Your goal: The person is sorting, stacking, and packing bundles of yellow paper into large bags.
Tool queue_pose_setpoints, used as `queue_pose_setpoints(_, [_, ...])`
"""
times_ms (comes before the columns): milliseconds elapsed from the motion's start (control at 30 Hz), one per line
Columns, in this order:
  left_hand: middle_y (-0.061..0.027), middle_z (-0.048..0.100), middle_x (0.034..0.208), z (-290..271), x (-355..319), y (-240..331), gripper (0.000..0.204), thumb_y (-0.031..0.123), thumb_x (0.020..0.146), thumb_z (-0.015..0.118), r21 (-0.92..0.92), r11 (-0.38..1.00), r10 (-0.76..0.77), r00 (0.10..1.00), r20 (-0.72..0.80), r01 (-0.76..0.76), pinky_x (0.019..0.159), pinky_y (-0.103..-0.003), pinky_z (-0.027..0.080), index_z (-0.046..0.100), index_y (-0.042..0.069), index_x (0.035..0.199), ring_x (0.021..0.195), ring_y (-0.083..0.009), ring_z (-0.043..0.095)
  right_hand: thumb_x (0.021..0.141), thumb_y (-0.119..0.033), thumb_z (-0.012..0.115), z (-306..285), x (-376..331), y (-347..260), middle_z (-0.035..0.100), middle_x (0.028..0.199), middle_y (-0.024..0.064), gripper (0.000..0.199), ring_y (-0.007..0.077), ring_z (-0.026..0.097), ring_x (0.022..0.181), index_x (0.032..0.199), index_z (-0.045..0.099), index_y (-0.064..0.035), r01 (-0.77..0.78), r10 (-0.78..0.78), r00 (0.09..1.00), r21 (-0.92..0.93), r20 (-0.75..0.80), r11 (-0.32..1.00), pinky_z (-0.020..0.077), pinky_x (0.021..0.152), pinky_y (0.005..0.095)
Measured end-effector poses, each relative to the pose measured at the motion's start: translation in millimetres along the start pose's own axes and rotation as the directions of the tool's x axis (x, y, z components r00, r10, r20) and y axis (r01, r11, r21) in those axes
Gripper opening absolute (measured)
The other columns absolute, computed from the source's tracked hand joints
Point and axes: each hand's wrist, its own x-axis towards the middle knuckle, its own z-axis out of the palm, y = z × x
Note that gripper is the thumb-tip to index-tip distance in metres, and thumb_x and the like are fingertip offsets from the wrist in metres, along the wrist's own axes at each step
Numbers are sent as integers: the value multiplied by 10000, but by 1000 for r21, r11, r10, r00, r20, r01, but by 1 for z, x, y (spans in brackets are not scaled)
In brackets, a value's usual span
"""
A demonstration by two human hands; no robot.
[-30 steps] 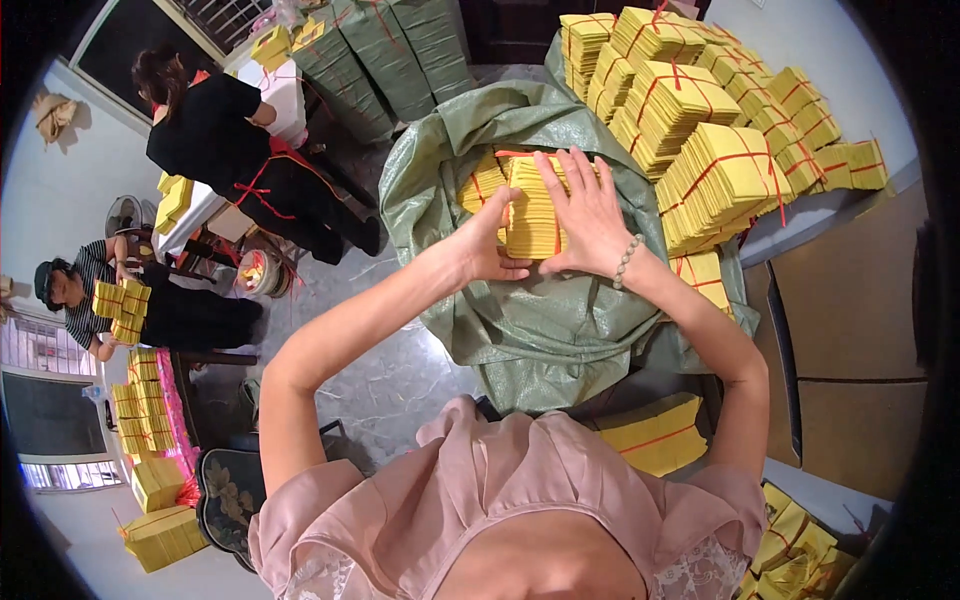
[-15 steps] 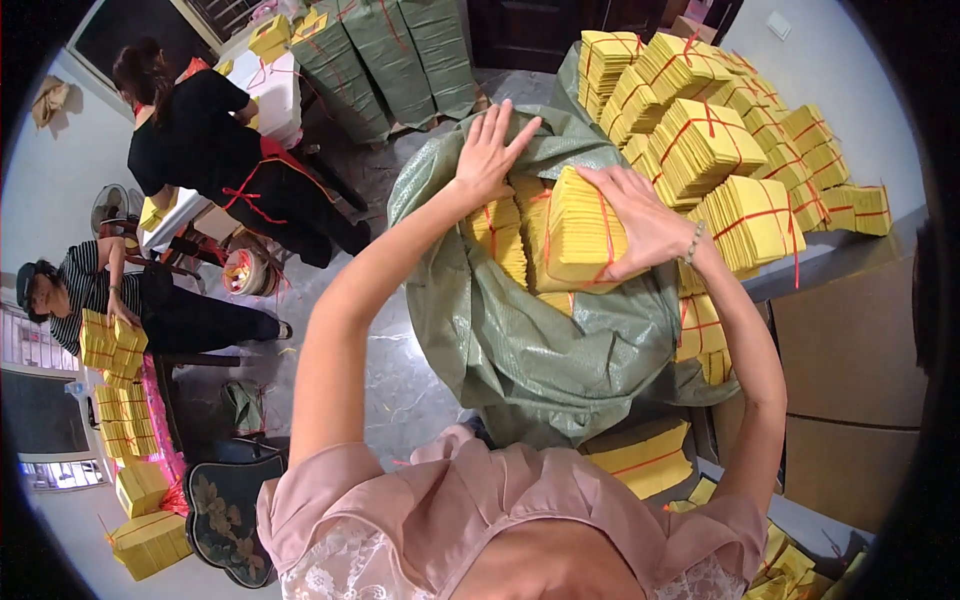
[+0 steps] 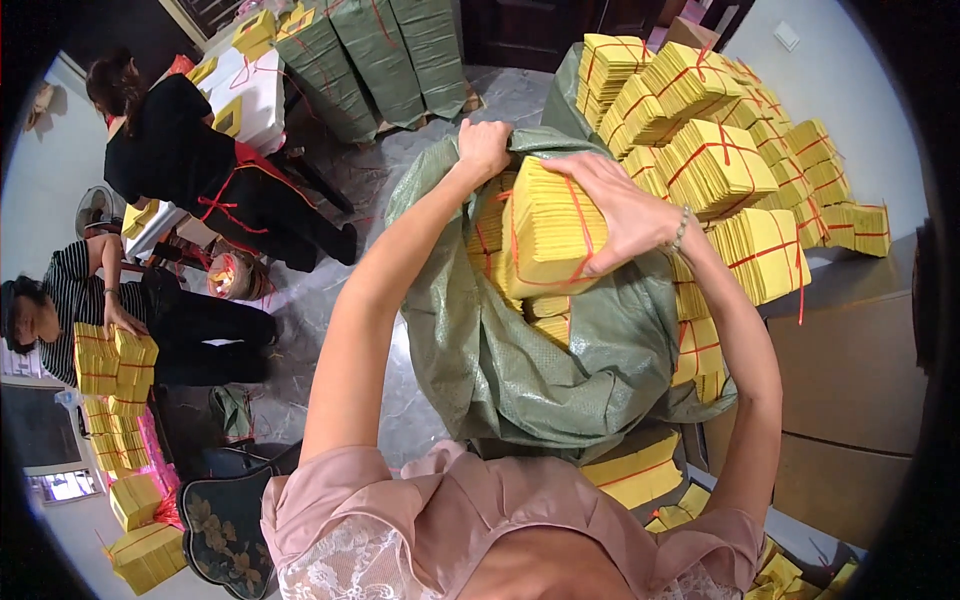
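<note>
Yellow bundle (image 3: pixel 550 228) in mouth of green sack (image 3: pixel 545 385), long axis unclear, lies left of the nearer right hand (image 3: pixel 630 212), whose grip spans it wide and holds it, left hand (image 3: pixel 484 148) curled tight on sack's far rim.

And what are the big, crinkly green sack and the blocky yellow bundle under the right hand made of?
The sack is perhaps woven plastic: it looks shiny, with crisp creases. The bundle is probably matte paper, since many thin layered edges show.
</note>
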Motion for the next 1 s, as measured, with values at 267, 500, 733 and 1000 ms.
queue_pose_setpoints(267, [-175,687,923,-15,9,-9,392,392,720,678,-200,967,-155,987,43,161,793,-407,492,709,208,1064,869,-301,670,449,-297,791,-3,41,40,411,1265,159,1123,354,397,1199,1409,247,-90,-85,86,994,-21,64,996,291,1053,443])
queue_pose_setpoints(500, [-173,687,880,-25,14,-1,408,375,666,714,-328,918,-237,971,0,224,752,-405,523,723,177,1023,839,-322,668,425,-271,807,-16,42,58,438,1250,144,1143,310,419,1193,1415,262,-107,43,-40,999,-220,20,975,325,1018,400])
queue_pose_setpoints(733, [-159,687,972,-27,28,1,436,337,668,718,-390,879,-268,961,70,274,797,-393,517,702,200,1082,913,-317,659,419,-262,817,-29,37,63,439,1273,119,1158,315,409,1218,1426,256,-148,-19,31,998,-251,47,968,295,1043,424])
queue_pose_setpoints(1000, [-192,631,1078,-51,1,9,433,155,713,635,-450,892,-99,963,-251,-26,896,-418,459,639,134,1146,1032,-358,581,402,-231,860,-2,33,69,330,1424,159,1259,369,256,1351,1470,192,-221,-123,120,992,-319,-28,940,191,1108,484])
